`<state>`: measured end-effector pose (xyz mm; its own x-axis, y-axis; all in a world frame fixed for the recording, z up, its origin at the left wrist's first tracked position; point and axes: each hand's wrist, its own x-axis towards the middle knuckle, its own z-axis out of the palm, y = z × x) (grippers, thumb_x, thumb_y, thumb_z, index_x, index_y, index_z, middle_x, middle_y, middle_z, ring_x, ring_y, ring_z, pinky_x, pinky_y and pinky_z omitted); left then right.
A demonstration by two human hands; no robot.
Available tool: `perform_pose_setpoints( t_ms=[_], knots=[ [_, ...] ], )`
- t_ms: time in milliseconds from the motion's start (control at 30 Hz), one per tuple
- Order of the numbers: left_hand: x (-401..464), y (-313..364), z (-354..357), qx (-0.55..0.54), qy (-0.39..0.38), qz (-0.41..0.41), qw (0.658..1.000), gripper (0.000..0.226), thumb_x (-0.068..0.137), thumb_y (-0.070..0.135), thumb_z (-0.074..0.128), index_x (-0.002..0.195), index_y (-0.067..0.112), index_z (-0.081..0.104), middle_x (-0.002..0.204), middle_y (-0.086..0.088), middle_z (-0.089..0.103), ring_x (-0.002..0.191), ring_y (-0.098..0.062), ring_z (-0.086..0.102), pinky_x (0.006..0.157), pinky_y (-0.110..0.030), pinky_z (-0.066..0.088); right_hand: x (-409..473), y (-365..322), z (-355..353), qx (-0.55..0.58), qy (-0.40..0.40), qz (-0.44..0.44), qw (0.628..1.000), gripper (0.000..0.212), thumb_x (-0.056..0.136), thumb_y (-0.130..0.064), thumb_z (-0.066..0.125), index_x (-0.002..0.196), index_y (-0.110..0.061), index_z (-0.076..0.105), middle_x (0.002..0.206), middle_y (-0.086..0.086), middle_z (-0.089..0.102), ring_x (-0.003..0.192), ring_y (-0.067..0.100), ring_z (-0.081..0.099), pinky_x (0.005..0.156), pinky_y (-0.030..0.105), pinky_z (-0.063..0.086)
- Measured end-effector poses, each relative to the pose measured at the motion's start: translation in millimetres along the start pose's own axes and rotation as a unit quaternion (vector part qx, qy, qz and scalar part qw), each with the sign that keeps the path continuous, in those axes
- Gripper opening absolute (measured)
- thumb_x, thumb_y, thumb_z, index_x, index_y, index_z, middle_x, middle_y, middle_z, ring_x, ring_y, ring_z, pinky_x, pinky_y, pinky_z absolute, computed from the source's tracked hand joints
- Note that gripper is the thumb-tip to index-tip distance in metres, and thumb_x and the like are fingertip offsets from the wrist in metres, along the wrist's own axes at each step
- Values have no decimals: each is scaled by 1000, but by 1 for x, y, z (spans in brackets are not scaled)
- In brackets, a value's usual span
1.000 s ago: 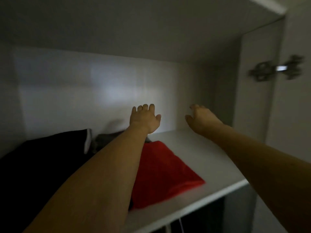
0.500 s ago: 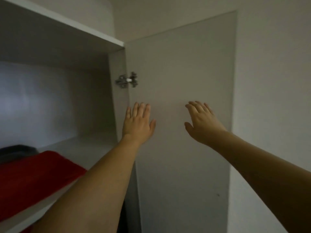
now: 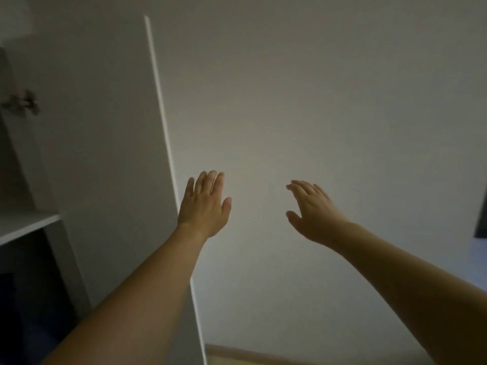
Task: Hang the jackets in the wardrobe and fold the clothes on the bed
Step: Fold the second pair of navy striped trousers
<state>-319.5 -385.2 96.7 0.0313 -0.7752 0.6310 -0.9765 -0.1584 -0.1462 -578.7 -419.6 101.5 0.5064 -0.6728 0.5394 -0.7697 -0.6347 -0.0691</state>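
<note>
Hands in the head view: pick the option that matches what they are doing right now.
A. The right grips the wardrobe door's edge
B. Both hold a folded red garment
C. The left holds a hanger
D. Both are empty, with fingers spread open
D: the left hand and the right hand are raised with fingers extended and nothing in them; the right hand shows against the bare wall, well to the right of the wardrobe door.

**Two hands, one door, one shelf**

Two bare hands are up: the left hand [image 3: 204,206] and the right hand [image 3: 312,212], both empty. One open wardrobe door [image 3: 105,154] at left, one hinge [image 3: 22,102], one shelf [image 3: 26,223], one dark object [image 3: 481,219] far right.
</note>
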Motion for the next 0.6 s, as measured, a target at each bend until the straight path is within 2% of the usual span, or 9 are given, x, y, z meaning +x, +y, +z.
perform_pose_setpoints(
  t_ms=[133,367,600],
  knots=[
    [-6,100,16,-26,-40,38,998,65,101,46,25,155,13,11,162,-6,15,149,-26,10,123,-47,6,-55,87,-10,7,-46,56,997,64,97,-33,50,151,-13,24,159,5,23,148,18,17,121,34,6],
    [-16,282,41,-91,-91,81,988,65,101,44,26,155,11,12,161,-7,18,149,-27,13,123,-48,7,-161,227,-43,8,-52,137,989,63,96,-30,55,150,-13,29,156,6,31,144,22,26,118,36,17],
    [-47,487,29,-129,-124,105,978,63,100,42,29,154,12,16,159,-8,24,147,-27,19,122,-48,7,-291,387,-95,23,-58,214,975,62,94,-30,58,148,-15,31,153,6,36,138,27,37,112,40,32]
  ],
)
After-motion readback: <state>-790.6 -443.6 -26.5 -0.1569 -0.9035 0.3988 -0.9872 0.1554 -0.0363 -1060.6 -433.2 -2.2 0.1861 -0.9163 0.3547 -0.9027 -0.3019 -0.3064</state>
